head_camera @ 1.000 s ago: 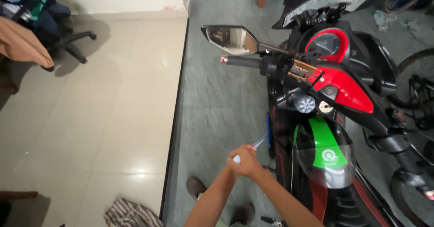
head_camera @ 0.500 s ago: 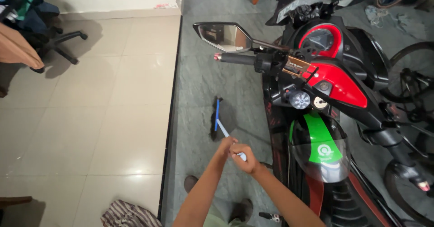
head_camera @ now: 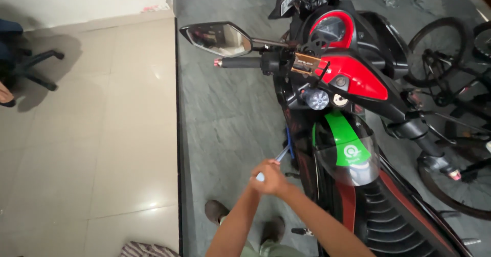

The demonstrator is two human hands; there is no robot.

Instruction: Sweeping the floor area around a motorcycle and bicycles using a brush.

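My left hand (head_camera: 260,177) and my right hand (head_camera: 279,182) are clasped together on the pale handle of a long thin tool (head_camera: 283,153). Its shaft runs up and to the right, and its blue head (head_camera: 290,140) sits against the left side of a red and black motorcycle (head_camera: 358,78). A green and black helmet (head_camera: 348,152) with a clear visor rests on the motorcycle just right of my hands. The left mirror (head_camera: 217,38) and handlebar grip (head_camera: 238,62) stick out above.
My shoes (head_camera: 217,211) stand on grey stone floor beside a dark edge (head_camera: 178,134) that borders glossy cream tiles. An office chair base (head_camera: 33,68) is far left, bicycles (head_camera: 445,57) far right, and a striped cloth (head_camera: 148,249) at the bottom.
The tool's blue head swung from the open floor on the left back against the motorcycle's side. Both hands stayed on the handle, and my view shifted right.
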